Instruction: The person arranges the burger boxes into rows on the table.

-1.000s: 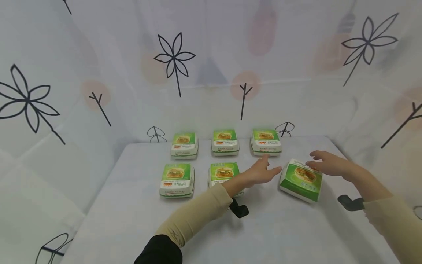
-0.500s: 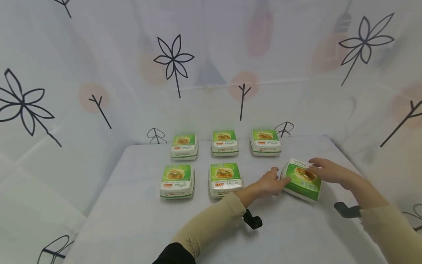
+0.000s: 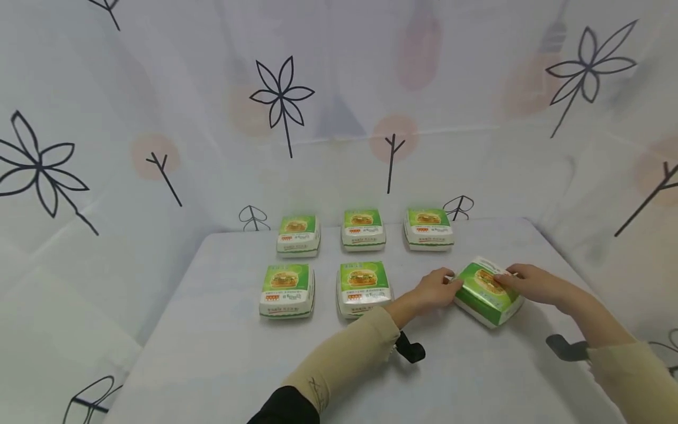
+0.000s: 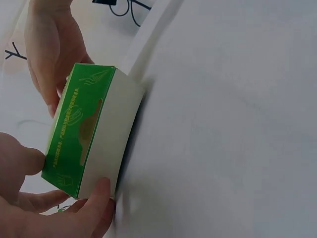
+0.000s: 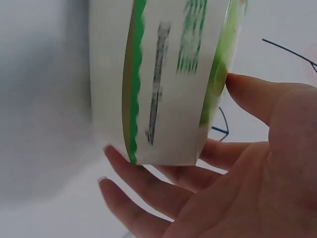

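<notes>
A green-and-white burger box (image 3: 486, 295) sits turned at an angle on the right of the table, between both hands. My left hand (image 3: 435, 290) holds its left end, thumb on the top edge and fingers along the side. At the opposite end my right hand (image 3: 537, 285) has its thumb on the printed lid. In the left wrist view the burger box (image 4: 91, 129) shows its green flap and white side, one long lower edge close to the cloth. From the right wrist, the fingers of the right hand (image 5: 233, 193) curve round the end of the burger box (image 5: 171, 89).
Three similar burger boxes form the back row, the middle one (image 3: 362, 229) among them. Two more stand in front, at left (image 3: 286, 290) and at centre (image 3: 363, 288), the latter near the left forearm. A patterned cloth (image 3: 339, 147) hangs behind the white table (image 3: 222, 365).
The left hand has moved right onto the box, and the right hand has come down and closed on its other end. The box has turned and tipped slightly in the hands.
</notes>
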`<act>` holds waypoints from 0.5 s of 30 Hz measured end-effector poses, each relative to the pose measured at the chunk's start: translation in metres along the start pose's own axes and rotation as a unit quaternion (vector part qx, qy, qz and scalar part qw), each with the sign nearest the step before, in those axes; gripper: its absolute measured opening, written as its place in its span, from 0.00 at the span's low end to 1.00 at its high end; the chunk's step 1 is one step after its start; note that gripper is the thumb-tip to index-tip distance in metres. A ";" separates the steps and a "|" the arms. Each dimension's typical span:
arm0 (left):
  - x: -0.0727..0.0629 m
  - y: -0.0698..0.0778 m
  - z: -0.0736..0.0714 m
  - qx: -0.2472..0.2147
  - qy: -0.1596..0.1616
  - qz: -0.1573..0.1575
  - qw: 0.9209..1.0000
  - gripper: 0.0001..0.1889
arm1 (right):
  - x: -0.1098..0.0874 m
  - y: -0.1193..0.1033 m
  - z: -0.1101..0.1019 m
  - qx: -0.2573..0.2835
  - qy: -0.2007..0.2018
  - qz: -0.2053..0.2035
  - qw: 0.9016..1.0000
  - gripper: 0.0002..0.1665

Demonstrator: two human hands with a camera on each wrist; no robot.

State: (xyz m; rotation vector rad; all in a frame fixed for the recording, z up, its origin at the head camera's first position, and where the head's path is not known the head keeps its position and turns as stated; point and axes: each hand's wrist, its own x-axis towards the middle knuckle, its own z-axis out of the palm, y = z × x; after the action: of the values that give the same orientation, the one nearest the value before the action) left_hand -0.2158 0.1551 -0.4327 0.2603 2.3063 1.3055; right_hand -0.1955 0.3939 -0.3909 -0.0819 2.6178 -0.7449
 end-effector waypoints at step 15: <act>-0.002 0.003 0.002 -0.004 0.006 -0.034 0.999 0.32 | -0.013 0.001 -0.009 0.010 0.000 -0.023 1.000 0.41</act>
State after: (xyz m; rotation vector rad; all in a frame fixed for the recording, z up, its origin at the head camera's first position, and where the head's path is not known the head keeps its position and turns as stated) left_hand -0.2131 0.1573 -0.4302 0.1709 2.3001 1.2856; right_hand -0.1870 0.4015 -0.3799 -0.1380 2.6160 -0.7855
